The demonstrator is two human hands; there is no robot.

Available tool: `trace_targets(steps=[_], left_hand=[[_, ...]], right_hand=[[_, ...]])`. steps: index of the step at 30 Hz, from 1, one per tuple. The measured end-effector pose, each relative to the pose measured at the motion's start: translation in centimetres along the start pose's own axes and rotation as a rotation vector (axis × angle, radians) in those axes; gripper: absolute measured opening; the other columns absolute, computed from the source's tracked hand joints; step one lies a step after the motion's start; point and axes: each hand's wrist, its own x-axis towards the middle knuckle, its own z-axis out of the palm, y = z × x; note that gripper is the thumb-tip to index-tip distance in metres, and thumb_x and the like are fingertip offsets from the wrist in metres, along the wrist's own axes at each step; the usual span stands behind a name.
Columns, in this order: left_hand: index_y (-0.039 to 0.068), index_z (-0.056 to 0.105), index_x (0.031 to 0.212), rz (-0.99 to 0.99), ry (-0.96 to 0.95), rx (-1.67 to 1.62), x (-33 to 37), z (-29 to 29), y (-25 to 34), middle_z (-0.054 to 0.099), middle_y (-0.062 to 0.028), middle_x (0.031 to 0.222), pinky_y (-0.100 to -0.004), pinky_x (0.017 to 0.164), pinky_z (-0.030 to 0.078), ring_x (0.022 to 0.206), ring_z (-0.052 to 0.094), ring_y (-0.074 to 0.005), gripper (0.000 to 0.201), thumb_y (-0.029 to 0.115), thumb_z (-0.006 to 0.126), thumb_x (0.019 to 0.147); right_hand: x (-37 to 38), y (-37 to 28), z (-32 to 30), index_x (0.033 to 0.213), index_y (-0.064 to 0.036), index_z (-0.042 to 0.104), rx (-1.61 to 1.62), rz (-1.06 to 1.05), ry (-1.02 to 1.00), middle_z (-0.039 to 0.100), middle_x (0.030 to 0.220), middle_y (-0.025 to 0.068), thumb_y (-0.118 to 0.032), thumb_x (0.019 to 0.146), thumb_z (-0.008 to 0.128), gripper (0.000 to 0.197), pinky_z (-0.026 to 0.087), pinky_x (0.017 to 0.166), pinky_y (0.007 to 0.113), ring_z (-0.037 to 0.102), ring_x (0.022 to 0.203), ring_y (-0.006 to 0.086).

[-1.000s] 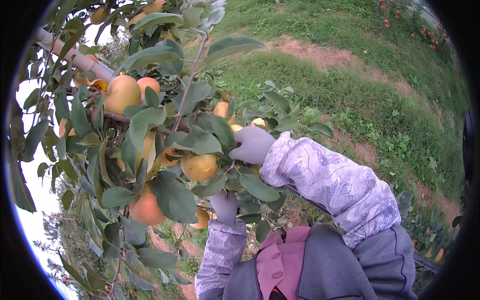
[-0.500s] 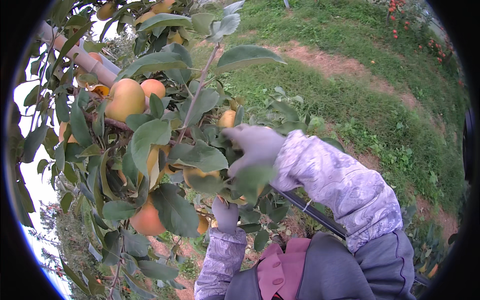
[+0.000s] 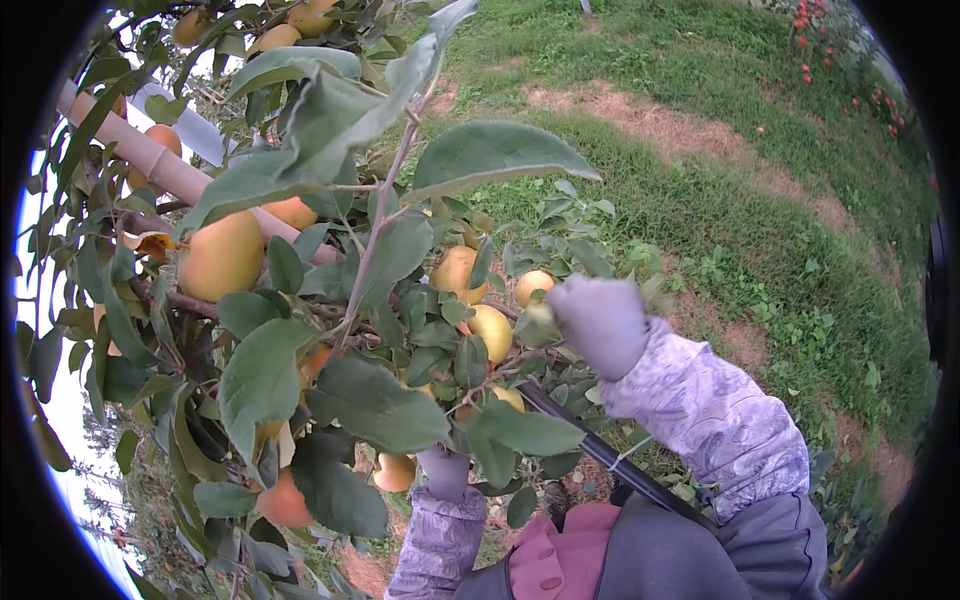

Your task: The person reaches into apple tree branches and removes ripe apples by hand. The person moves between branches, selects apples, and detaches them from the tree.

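My right hand [image 3: 603,325], in a grey glove, is closed at the outer side of the apple branch, its fingers curled in. Pale green leaf shapes blur against its fingertips; whatever it grips is hidden. Just left of it hangs a small yellow apple [image 3: 533,288], with another yellow apple [image 3: 490,333] lower among the leaves and a third apple [image 3: 457,273] behind. My gloved left hand [image 3: 443,473] reaches up under the foliage, its fingers covered by leaves. Beside it hangs a yellow-orange apple [image 3: 394,472].
A bamboo pole [image 3: 165,165] slants through the branches at upper left, near a large yellow apple [image 3: 222,257]. A reddish apple [image 3: 286,500] hangs lower left. Below my right forearm runs a dark pipe [image 3: 610,455]. Grass [image 3: 720,210] covers the slope; red-fruited trees stand far right.
My right hand has moved right and slightly down, out of the leaves, and its fingers have closed. Yellow apples it covered now show. The branches have shifted in view.
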Motion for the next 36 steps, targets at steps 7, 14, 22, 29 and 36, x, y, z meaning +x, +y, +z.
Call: trace_targets(steps=[7,14,22,29,36], left_hand=[[0.006,0.058,0.135,-0.093,-0.036,-0.150,-0.4,0.9,0.0,0.064,-0.0112,0.125,-0.0402,0.100,0.050,0.114,0.062,-0.0257,0.039,0.028,0.054,0.103],[0.007,0.058,0.135,-0.196,0.000,-0.326,-1.1,2.0,-0.5,0.064,-0.0108,0.124,-0.0396,0.098,0.051,0.112,0.063,-0.0250,0.040,0.031,0.054,0.103],[0.007,0.058,0.135,-0.207,0.031,-0.361,-1.3,1.8,0.1,0.064,-0.0103,0.124,-0.0397,0.098,0.052,0.112,0.063,-0.0248,0.042,0.034,0.052,0.103],[0.008,0.058,0.135,-0.229,0.031,-0.429,-1.1,3.0,-0.5,0.064,-0.0099,0.124,-0.0398,0.097,0.052,0.111,0.063,-0.0246,0.043,0.036,0.051,0.103],[0.008,0.058,0.135,-0.252,0.070,-0.456,-0.9,2.5,1.1,0.064,-0.0095,0.124,-0.0398,0.097,0.052,0.111,0.063,-0.0244,0.045,0.039,0.050,0.103]], right_hand=[[5.2,-4.1,-2.1,0.147,-0.0077,0.043,0.547,-0.245,-0.140,0.063,0.105,0.0130,-0.033,0.074,0.082,0.086,0.054,0.081,0.046,0.066,0.100,0.0330],[5.6,-5.6,2.3,0.104,-0.0092,0.065,0.500,-0.321,-0.213,0.064,0.095,0.0114,-0.031,0.083,0.074,0.032,0.054,0.076,0.047,0.068,0.089,0.0336],[5.1,-4.7,4.4,0.101,-0.0089,0.070,0.603,-0.097,0.133,0.068,0.088,0.0114,-0.020,0.085,0.073,0.019,0.054,0.061,0.043,0.069,0.077,0.0315],[8.0,4.9,3.6,0.100,-0.0067,0.072,0.457,0.393,0.138,0.069,0.091,0.0115,-0.020,0.087,0.071,0.019,0.055,0.081,0.042,0.069,0.088,0.0307],[5.3,-2.3,0.2,0.103,-0.0089,0.070,0.468,-0.064,-0.045,0.063,0.098,0.0130,-0.037,0.075,0.082,0.042,0.053,0.079,0.047,0.066,0.094,0.0347]])
